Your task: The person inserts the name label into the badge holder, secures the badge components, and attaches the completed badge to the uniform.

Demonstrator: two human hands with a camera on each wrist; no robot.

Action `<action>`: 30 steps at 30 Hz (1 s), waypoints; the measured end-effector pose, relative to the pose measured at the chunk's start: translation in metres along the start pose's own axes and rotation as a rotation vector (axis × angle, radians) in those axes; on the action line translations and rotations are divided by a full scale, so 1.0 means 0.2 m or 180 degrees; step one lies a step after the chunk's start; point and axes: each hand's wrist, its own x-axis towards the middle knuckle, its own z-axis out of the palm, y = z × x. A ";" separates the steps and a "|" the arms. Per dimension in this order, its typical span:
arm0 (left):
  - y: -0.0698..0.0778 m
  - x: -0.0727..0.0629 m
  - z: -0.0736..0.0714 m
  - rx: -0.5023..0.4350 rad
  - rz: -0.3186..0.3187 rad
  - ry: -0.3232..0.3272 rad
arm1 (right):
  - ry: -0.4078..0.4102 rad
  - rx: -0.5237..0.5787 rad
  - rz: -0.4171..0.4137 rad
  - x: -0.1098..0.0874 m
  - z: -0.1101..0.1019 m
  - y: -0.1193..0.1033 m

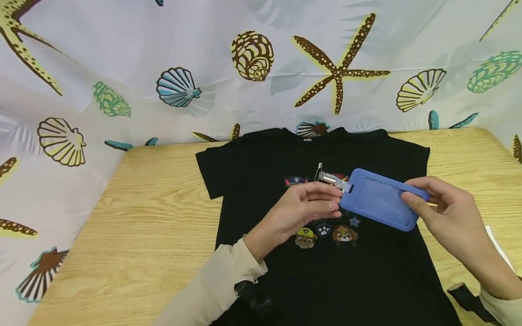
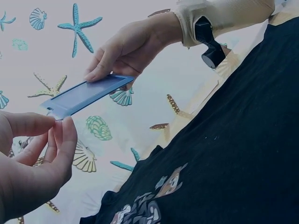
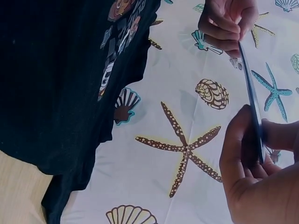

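A blue badge holder (image 1: 381, 199) with a clear window is held up above a black T-shirt (image 1: 253, 199). A metal clip (image 1: 332, 179) on a clear strap is attached at its left end. My right hand (image 1: 448, 217) grips the holder's right end, thumb on the front face and fingers behind. With thumb and fingertips, my left hand (image 1: 295, 213) pinches the holder's left end beside the strap, as the left wrist view shows near the holder's corner (image 2: 65, 107). In the right wrist view the holder (image 3: 251, 88) appears edge-on between both hands. Cartoon prints on the shirt are partly hidden behind the hands.
The shirt lies spread flat on a wooden table (image 1: 163, 217), collar toward the far edge. Behind the table hangs a white cloth (image 1: 220, 31) printed with shells and starfish. A white strip (image 1: 498, 246) lies at the right, beside my right forearm.
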 end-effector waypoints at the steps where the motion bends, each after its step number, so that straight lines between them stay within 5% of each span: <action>1: 0.00 0.00 0.00 -0.0014 0.0004 -0.0008 | 0.0041 -0.0004 -0.0051 0.00 0.00 0.00; 6: 0.02 -0.01 -0.03 -0.0235 -0.0019 -0.0010 | 0.0246 -0.0010 -0.0351 -0.01 0.00 -0.03; 12: 0.03 -0.05 -0.05 -0.0572 -0.0312 -0.0094 | 0.0362 -0.0038 -0.0847 -0.01 -0.01 -0.06; 23: 0.05 -0.07 -0.05 -0.0378 -0.0619 -0.0571 | 0.0725 0.0419 -0.1828 0.00 0.01 -0.10; 30: 0.08 -0.11 -0.02 -0.0346 -0.0151 -0.1039 | 0.1090 0.0336 -0.2570 0.02 0.06 -0.13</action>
